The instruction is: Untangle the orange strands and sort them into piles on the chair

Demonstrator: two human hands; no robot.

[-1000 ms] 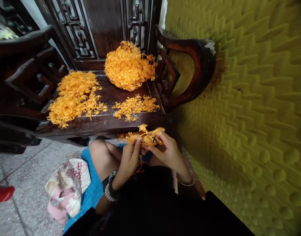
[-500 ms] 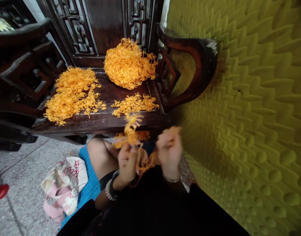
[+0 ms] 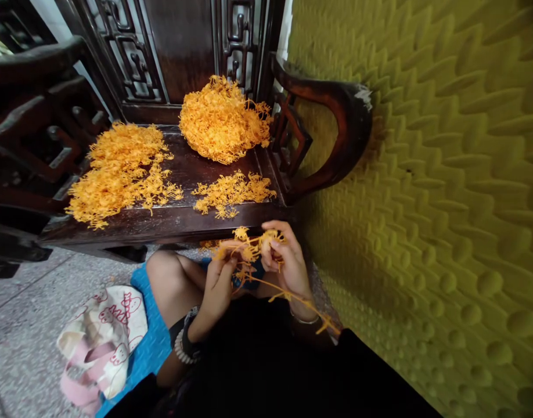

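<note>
Dim light leaves black clothing [image 3: 266, 360] nearly featureless.

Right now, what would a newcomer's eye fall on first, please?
Probably the rounded heap of orange, stringy pieces toward the rear of the dark wooden seat. Next come the embossed olive wall at right, and the left hand and right hand holding orange strands before the seat.

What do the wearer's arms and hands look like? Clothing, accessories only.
Both hands ungloved. Left hand: white beaded bracelet and dark band at the wrist. Right hand: thin bangle at the wrist. Black sleeves; no markings discernible on them.
</note>
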